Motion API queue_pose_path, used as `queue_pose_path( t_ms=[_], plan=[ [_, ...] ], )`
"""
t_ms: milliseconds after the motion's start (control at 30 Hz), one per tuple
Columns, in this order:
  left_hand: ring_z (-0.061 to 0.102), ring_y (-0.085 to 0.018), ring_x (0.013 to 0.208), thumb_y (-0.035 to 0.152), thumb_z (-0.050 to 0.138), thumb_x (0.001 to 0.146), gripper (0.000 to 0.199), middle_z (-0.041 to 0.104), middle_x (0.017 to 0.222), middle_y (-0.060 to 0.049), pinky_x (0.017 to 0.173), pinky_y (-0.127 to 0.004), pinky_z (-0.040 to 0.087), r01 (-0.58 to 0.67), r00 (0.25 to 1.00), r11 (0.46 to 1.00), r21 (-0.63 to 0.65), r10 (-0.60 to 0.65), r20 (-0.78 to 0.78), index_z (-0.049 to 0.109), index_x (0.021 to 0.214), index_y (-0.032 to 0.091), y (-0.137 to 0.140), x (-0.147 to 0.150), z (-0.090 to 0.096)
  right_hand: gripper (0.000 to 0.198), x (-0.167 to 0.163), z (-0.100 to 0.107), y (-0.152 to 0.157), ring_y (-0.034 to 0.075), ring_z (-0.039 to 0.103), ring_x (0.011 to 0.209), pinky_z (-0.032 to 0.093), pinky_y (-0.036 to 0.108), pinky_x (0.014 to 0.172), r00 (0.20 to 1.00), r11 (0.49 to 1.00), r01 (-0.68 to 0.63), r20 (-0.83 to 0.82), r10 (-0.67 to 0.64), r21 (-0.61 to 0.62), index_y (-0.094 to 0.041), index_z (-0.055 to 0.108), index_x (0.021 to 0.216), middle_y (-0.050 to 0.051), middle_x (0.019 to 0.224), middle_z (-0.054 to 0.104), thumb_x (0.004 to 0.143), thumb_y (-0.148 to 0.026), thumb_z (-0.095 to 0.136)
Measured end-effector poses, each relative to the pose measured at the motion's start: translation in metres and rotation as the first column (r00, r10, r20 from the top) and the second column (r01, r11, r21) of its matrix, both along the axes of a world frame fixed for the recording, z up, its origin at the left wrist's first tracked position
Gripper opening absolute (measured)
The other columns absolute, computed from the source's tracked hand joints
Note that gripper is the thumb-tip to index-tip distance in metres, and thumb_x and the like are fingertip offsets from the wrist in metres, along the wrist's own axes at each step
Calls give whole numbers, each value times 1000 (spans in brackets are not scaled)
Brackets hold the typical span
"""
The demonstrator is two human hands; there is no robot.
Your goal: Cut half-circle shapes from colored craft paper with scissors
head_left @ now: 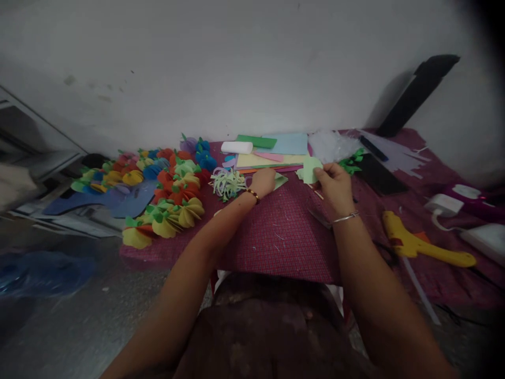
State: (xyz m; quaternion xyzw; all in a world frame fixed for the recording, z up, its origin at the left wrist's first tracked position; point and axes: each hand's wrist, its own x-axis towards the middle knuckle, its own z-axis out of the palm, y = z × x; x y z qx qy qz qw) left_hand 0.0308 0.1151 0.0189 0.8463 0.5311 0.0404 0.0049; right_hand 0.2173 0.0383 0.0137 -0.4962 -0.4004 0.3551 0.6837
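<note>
My right hand (333,184) pinches a small pale green sheet of paper (310,171) upright between thumb and fingers, above the table. My left hand (263,181) is low over the table with its back toward me. Its fingers are tucked out of sight, so their grip does not show. Another green paper piece (281,181) pokes out just right of this hand. On its other side lies a pile of pale green and lilac curled paper strips (228,184). Behind both hands are stacked coloured sheets (272,160).
Many folded paper fruits (177,184) cover the table's left side. To the right are a yellow glue gun (422,245), a white plug (444,205), a dark flat slab (379,176) and green paper leaves (352,162). A wall rises behind the checked tablecloth (284,231).
</note>
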Motion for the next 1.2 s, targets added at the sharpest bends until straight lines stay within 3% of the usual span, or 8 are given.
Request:
queue_pose_path(
  t_ms=[133, 367, 467, 533, 600, 767, 967, 1200],
  plan=[
    [63, -25, 108, 21, 49, 96, 24, 70, 111, -13, 94, -39, 49, 159, 985, 956, 245, -169, 23, 71, 105, 16, 1, -9, 18, 29, 1, 2, -3, 14, 54, 54, 48, 28, 50, 977, 993, -116, -182, 109, -29, -25, 57, 71, -4, 66, 59, 64, -34, 83],
    [57, -18, 117, 23, 41, 102, 27, 70, 116, -3, 120, -42, 31, 581, 780, 630, 515, -613, -130, 68, 98, 22, -49, -26, 54, 36, -6, 22, -27, 13, 58, 63, 51, 28, 59, 823, 841, -536, -266, 502, -71, -24, 61, 77, -5, 73, 65, 58, -36, 89],
    [53, -20, 127, 19, 42, 100, 25, 65, 130, -5, 121, -44, 30, 507, 819, 737, 447, -574, 18, 67, 105, 22, -73, -36, 51, 32, -14, 26, -33, 11, 52, 56, 46, 26, 57, 859, 855, -511, -56, 508, -89, -21, 58, 71, -5, 64, 59, 61, -35, 85],
    [55, -21, 125, 13, 44, 95, 30, 61, 135, -11, 113, -43, 40, 270, 865, 895, 355, -388, 318, 61, 119, 19, -82, -41, 46, 28, -20, 26, -34, 12, 52, 57, 45, 28, 58, 877, 882, -464, 96, 470, -85, -21, 58, 71, -4, 65, 60, 65, -36, 81],
    [63, -19, 107, 12, 45, 92, 37, 64, 126, -14, 95, -36, 52, 79, 767, 994, 76, -109, 632, 54, 128, 16, -85, -45, 39, 24, -25, 23, -32, 13, 53, 59, 45, 28, 59, 866, 895, -438, 226, 445, -82, -21, 58, 72, -2, 66, 61, 69, -37, 76],
    [52, -8, 61, 32, 46, 96, 21, 58, 76, -1, 61, -22, 49, 300, 513, 815, -496, 300, 804, 56, 88, 15, -81, -47, 22, 17, -31, 16, -29, 16, 53, 63, 43, 29, 59, 725, 853, -507, 474, 500, -123, -20, 61, 73, 0, 68, 60, 75, -35, 69],
    [40, -7, 56, 32, 52, 92, 29, 44, 61, 5, 56, -21, 36, 296, 571, 880, -372, 150, 807, 52, 68, 16, -73, -58, -1, 11, -15, 17, -27, 20, 56, 75, 42, 33, 71, 670, 942, -328, 719, 182, 67, -21, 63, 71, 3, 77, 63, 80, -29, 66],
    [47, -9, 66, 14, 55, 72, 4, 57, 69, 3, 64, -22, 37, 332, 662, 885, -327, 28, 749, 59, 71, 14, -62, -69, -15, 9, -38, 9, -26, 23, 61, 79, 42, 34, 71, 215, 890, -411, 928, 304, -197, -20, 67, 79, 8, 84, 69, 85, -19, 61]
  ],
)
